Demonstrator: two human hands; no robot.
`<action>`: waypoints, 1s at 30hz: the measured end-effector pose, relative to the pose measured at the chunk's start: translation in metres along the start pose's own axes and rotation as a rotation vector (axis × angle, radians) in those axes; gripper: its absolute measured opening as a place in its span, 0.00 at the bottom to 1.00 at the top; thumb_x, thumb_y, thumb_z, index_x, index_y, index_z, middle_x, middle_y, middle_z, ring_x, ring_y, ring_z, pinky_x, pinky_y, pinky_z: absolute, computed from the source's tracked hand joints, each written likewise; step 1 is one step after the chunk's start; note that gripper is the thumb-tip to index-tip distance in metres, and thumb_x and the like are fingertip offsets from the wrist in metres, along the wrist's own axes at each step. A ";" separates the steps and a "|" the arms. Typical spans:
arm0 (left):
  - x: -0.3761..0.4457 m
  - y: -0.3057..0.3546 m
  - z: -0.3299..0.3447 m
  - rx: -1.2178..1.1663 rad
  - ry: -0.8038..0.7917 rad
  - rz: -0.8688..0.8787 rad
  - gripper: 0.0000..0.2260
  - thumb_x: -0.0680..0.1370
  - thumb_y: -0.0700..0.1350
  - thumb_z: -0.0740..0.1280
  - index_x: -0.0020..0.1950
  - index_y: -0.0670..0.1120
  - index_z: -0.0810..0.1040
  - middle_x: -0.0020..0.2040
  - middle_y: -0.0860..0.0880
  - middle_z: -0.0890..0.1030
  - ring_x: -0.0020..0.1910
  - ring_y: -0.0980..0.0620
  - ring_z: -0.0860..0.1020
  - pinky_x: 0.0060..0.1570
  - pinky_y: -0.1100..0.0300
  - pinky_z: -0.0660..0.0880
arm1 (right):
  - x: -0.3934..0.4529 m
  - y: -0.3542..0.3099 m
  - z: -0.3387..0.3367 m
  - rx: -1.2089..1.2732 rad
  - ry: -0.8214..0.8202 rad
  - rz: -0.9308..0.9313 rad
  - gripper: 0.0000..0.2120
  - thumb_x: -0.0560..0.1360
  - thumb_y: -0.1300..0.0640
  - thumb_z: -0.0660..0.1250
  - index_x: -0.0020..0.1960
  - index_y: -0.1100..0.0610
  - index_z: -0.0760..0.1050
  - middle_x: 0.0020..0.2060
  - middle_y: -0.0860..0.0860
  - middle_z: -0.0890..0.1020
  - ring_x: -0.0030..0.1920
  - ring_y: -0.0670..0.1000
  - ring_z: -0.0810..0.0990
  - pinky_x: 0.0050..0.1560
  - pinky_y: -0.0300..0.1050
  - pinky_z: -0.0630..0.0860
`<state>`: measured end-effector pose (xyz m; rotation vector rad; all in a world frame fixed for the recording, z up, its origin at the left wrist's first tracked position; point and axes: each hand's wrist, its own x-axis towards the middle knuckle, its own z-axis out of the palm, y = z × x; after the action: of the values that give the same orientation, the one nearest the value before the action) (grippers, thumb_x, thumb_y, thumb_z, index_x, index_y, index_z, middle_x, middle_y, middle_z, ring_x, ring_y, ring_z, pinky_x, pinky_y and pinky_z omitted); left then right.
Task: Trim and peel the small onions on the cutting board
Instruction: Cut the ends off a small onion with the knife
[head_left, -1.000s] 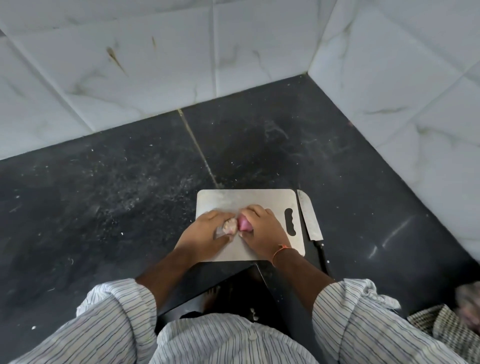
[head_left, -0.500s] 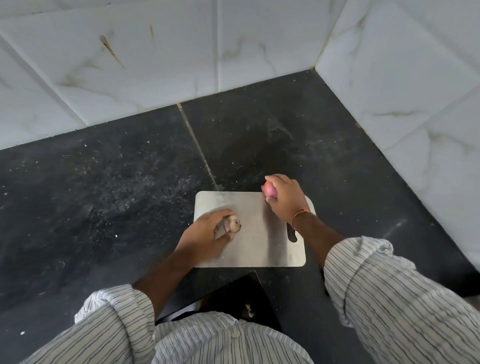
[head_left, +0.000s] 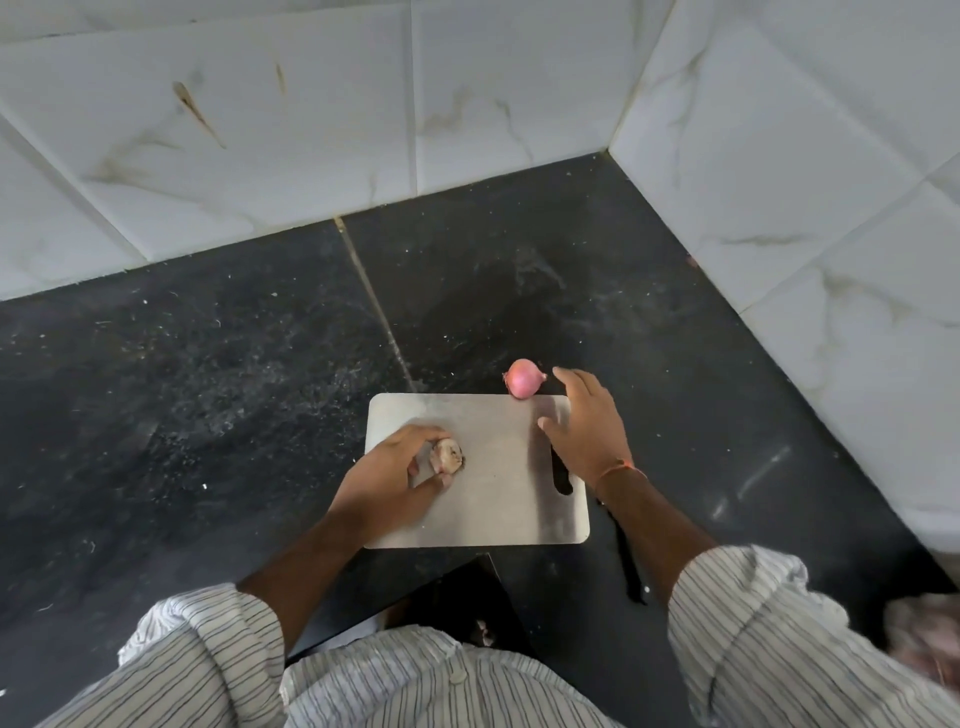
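So left hand (head_left: 387, 475) pinches papery peel scrap (head_left: 447, 455) on cutting board (head_left: 498, 499); right hand (head_left: 584, 428) spread, holding nothing, beside peeled onion (head_left: 522, 378).

A dark, speckled stone counter (head_left: 208, 364) filled most of the view, dusted with pale flecks and crossed by a thin, light seam (head_left: 374, 301) that ran from the back wall toward the near side. White, marble-patterned wall tiles (head_left: 311, 114) with grey veining and a few brownish streaks rose behind it, and a second tiled wall (head_left: 805, 182) met them in a corner at the right. Soft, even light fell across the scene, leaving a faint sheen (head_left: 748, 478) on the counter at the right.
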<state>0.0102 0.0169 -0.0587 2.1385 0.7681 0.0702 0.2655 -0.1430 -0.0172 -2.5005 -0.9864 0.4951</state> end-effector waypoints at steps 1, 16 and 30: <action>0.001 0.002 0.001 -0.003 0.008 -0.003 0.23 0.77 0.58 0.75 0.70 0.66 0.73 0.63 0.71 0.76 0.53 0.62 0.79 0.52 0.64 0.77 | -0.013 0.004 -0.002 -0.007 0.022 0.031 0.31 0.78 0.56 0.74 0.79 0.52 0.68 0.76 0.49 0.72 0.74 0.55 0.71 0.77 0.54 0.70; 0.011 -0.005 0.000 0.003 -0.043 0.017 0.24 0.78 0.59 0.74 0.71 0.65 0.71 0.67 0.67 0.77 0.59 0.59 0.80 0.59 0.56 0.79 | -0.132 0.060 -0.001 -0.050 -0.047 0.623 0.15 0.80 0.45 0.71 0.60 0.54 0.75 0.50 0.52 0.83 0.47 0.52 0.78 0.51 0.48 0.78; 0.013 -0.016 0.004 -0.062 -0.005 0.092 0.23 0.78 0.57 0.74 0.73 0.60 0.75 0.69 0.64 0.75 0.63 0.59 0.78 0.65 0.59 0.76 | -0.172 -0.022 0.031 0.481 0.060 0.514 0.08 0.85 0.50 0.64 0.48 0.51 0.73 0.39 0.49 0.83 0.39 0.51 0.82 0.42 0.51 0.79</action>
<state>0.0143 0.0285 -0.0762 2.1134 0.6563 0.1352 0.1203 -0.2424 -0.0025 -2.2786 -0.1501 0.7047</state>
